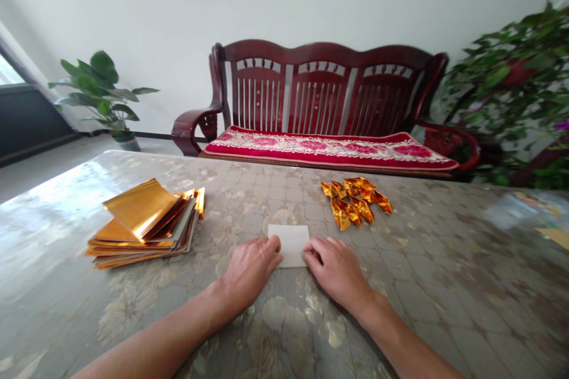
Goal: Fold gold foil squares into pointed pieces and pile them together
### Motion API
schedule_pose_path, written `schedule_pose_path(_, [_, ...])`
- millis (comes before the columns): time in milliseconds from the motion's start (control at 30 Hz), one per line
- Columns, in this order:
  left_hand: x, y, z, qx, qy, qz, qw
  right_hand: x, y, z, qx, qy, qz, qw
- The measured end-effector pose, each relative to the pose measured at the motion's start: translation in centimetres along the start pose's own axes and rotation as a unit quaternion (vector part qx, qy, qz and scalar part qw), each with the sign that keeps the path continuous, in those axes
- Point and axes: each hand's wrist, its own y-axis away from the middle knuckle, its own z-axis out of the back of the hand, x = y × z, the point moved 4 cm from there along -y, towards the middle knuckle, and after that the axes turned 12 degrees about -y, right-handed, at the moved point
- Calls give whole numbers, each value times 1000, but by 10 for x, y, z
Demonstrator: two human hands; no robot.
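A pale, square paper sheet [291,243] lies flat on the table just in front of me. My left hand [251,269] presses on its left side, and my right hand [335,269] presses on its right side, with the fingers of each hand curled over the paper. Left of my hands sits a loose stack of gold foil sheets [142,228], its top sheet curling upward. Beyond the paper lies a small heap of folded gold foil pieces [353,201]. Neither hand touches the stack or the heap.
The patterned, glossy tabletop [427,284] spreads around everything, with some printed papers [528,204] at its right edge. Behind the table stand a dark red wooden bench [317,95] with a red cushion [329,151] and leafy potted plants [100,92] [511,83].
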Motion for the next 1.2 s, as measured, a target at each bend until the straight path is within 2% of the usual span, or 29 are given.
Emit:
schedule_pose_path(167, [1, 0, -1, 6, -2, 8, 1000, 1, 0, 0, 0, -2, 0, 1000])
schedule_pose_path(367, [3, 3, -1, -14, 7, 9, 1000, -1, 1, -1, -5, -7, -2, 1000])
schedule_pose_path(733, [9, 8, -6, -59, 124, 24, 990, -5, 4, -1, 10, -60, 17, 998])
schedule_pose_path(933, [6, 8, -8, -37, 164, 3, 986, -6, 3, -4, 39, -58, 31, 997])
schedule_pose_path(1200, [5, 6, -5, -15, 116, -10, 993, -5, 3, -5, 41, -32, 21, 998])
